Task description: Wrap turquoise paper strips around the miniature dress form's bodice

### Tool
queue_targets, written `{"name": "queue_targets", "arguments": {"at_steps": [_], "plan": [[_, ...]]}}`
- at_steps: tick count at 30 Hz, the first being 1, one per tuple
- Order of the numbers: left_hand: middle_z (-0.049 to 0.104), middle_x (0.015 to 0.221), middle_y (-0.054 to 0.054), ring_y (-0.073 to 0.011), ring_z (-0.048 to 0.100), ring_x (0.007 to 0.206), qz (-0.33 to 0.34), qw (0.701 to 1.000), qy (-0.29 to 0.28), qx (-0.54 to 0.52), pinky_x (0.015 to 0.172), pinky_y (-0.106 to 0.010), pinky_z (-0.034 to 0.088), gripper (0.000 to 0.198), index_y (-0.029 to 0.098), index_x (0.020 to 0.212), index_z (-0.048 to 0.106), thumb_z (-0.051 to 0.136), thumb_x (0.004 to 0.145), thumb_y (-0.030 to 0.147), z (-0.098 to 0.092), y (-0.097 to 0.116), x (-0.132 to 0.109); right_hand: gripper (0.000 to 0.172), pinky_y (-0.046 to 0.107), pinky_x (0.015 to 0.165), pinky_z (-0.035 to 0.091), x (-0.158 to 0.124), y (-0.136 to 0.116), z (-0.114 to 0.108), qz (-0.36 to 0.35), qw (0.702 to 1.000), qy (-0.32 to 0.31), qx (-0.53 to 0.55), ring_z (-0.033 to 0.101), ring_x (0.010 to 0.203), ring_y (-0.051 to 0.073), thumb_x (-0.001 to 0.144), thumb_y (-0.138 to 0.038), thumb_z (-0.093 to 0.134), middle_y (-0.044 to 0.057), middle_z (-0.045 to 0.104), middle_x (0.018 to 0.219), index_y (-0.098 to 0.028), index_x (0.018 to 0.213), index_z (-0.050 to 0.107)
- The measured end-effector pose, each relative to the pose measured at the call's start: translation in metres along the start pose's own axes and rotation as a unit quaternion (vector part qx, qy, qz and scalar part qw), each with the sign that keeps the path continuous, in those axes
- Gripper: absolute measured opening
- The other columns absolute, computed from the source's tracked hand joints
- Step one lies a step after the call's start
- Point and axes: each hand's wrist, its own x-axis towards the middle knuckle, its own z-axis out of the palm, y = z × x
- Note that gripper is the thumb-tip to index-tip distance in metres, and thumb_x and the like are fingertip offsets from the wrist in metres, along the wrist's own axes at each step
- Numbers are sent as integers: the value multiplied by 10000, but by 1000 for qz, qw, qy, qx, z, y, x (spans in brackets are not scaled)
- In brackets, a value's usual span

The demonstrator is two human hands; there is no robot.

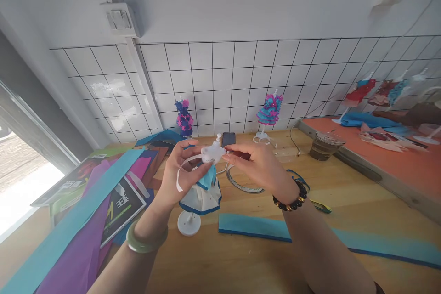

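A small white mannequin (211,154) on a round stand (189,223) wears a blue and white paper dress (203,195) at the table's middle. My left hand (179,170) is closed round the mannequin's torso, and a thin white strip (184,167) loops over its fingers. My right hand (258,165) pinches at the mannequin's shoulder from the right. A green bangle sits on my left wrist and a dark bead bracelet on my right.
Blue and purple paper sheets (79,234) and magazines lie at the left. A blue strip (253,227) lies in front. A tape ring (243,183), a phone (228,138), two dressed mannequins (269,110) and a cup (324,145) stand behind. An orange board (396,161) is at the right.
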Motion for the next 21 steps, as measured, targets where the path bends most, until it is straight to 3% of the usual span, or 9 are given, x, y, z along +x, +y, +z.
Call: {"name": "queue_targets", "arguments": {"at_steps": [6, 10, 14, 16, 19, 21], "plan": [[677, 894, -8, -125, 665, 716, -34, 998, -25, -38, 629, -230, 535, 506, 244, 1088, 461, 767, 686, 217, -2, 2, 1, 245, 233, 539, 416, 0, -2, -3, 9, 999, -20, 40, 567, 627, 119, 824, -388, 590, 15, 672, 730, -173, 872, 697], [654, 883, -30, -135, 636, 700, -44, 998, -38, 13, 571, -237, 525, 411, 224, 1047, 572, 766, 685, 255, -8, 0, 3, 229, 236, 542, 442, 0, 0, -2, 12, 999, -18, 44, 600, 634, 128, 805, -394, 608, 24, 686, 729, -176, 823, 675], [602, 1146, -99, -225, 617, 1005, -33, 992, -72, 103, 745, -291, 551, 152, 192, 823, 697, 726, 732, 309, -12, -1, 6, 202, 241, 542, 449, 1, 0, 0, 23, 998, -19, 50, 611, 635, 134, 796, -372, 619, 27, 691, 736, -176, 807, 667], [558, 1248, -92, -238, 590, 1095, -44, 992, -83, 89, 819, -312, 540, 201, 206, 921, 681, 713, 748, 302, -14, 1, 6, 190, 242, 540, 447, 0, -2, 0, 30, 998, -21, 53, 613, 634, 133, 795, -360, 622, 26, 694, 746, -176, 814, 668], [592, 1241, -93, -247, 588, 1126, -55, 994, -99, 6, 870, -366, 529, 420, 245, 1112, 562, 734, 730, 269, -18, 5, 6, 188, 248, 563, 457, 0, -4, 1, 40, 998, -12, 45, 624, 657, 138, 801, -353, 620, 27, 702, 759, -175, 832, 672], [613, 1235, -104, -258, 594, 1119, -48, 995, -88, -12, 882, -398, 524, 417, 242, 1089, 548, 743, 722, 277, -22, 7, 7, 188, 256, 585, 469, 0, -4, 0, 50, 998, 6, 34, 631, 676, 144, 800, -349, 623, 32, 705, 763, -170, 829, 671]]}}
